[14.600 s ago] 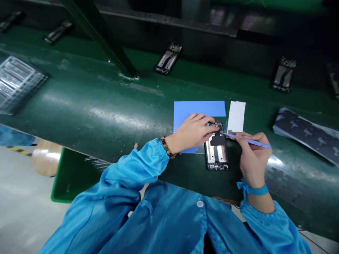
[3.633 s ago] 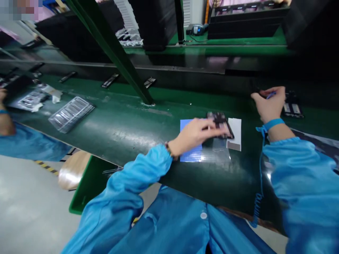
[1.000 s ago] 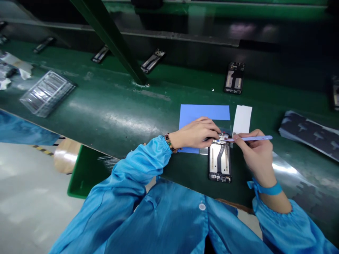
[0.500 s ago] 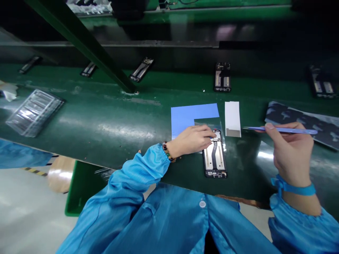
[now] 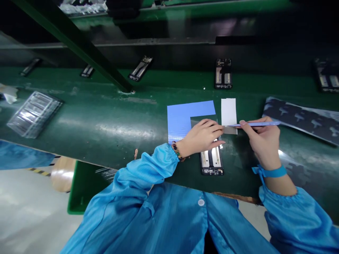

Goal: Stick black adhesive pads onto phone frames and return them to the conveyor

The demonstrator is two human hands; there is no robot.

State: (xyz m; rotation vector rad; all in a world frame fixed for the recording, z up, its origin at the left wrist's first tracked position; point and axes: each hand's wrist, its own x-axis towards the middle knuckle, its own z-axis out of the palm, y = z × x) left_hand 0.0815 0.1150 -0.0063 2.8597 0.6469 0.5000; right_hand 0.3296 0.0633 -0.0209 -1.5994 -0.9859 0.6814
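Note:
My right hand (image 5: 265, 143) grips purple tweezers (image 5: 261, 124), their tip pointing left over the lower part of a white paper strip (image 5: 228, 111). My left hand (image 5: 202, 138) hovers over the upper part of an opened phone (image 5: 212, 162), palm down, with its thumb apart from the fingers. Its fingertips reach the strip's lower left edge, close to the tweezer tip; any small piece there cannot be made out. The phone lies on the green bench with its lower metal plate and bottom board showing. A blue sheet (image 5: 177, 118) lies beside it, partly under a clear film.
More opened phones, one of them straight ahead (image 5: 223, 76), line the back of the bench. Clear plastic trays (image 5: 34, 114) are stacked at left, near a slanting green post (image 5: 100, 58). A dark patterned sheet (image 5: 299, 116) lies at right. Below stands a green bin (image 5: 84, 187).
My right hand has moved left with the tweezers, bringing their tip over the paper strip. My left hand has shifted from the phone's top towards the strip, its fingers stretching out.

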